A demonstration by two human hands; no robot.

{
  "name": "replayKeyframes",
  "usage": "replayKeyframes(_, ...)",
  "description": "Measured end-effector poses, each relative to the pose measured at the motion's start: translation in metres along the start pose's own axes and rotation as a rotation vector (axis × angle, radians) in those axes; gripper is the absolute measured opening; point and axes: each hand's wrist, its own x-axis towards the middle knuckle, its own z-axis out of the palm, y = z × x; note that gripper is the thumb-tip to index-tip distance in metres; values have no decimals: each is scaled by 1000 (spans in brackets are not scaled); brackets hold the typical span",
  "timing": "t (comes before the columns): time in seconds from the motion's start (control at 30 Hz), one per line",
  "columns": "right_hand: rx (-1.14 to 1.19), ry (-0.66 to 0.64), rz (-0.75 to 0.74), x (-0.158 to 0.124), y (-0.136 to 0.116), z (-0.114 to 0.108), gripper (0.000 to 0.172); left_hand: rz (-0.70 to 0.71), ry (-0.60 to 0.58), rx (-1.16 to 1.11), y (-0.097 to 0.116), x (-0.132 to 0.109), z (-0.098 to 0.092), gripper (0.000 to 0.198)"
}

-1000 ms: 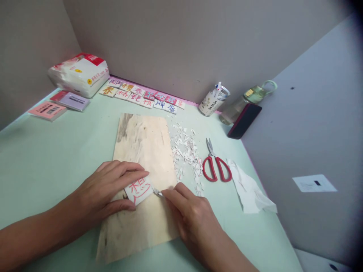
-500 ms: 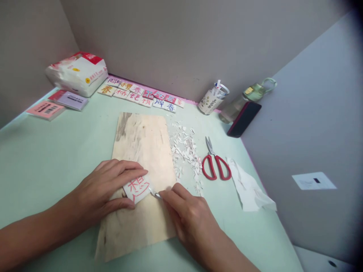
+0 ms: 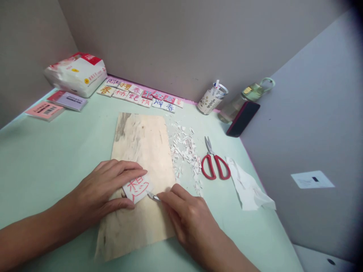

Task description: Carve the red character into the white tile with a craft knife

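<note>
The smooth, pale-green counter (image 3: 56,158) bore a rectangular, streaky-grained wooden board (image 3: 144,143). Beyond the board lay flat, square character tiles (image 3: 121,93), apparently finished. On the board, the left hand (image 3: 113,185) was clamped on a white block (image 3: 138,189), whose red-outlined character seemed only partly cut; the right hand (image 3: 187,207) pinched a slim, silvery knife (image 3: 154,196) at its edge. Right of the board lay angular white shavings (image 3: 185,150).

The left hand (image 3: 113,187) and right hand (image 3: 188,211) are seen bare. Both forearms (image 3: 42,221) are likewise uncovered, as far as shown.
</note>
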Motion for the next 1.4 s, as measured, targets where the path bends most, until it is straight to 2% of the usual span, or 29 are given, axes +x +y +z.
replayKeyframes(0.23, 39, 68, 23, -2, 5, -1, 27, 3, -5, 2, 0, 1, 0, 48)
replayKeyframes(0.53, -69, 29, 24, 2, 0, 2, 26, -5, 2, 12, -2, 0, 1, 50)
replayKeyframes(1.4, -143, -11, -70, 1, 0, 3, 29, 0, 9, 35, -1, 0, 0, 50)
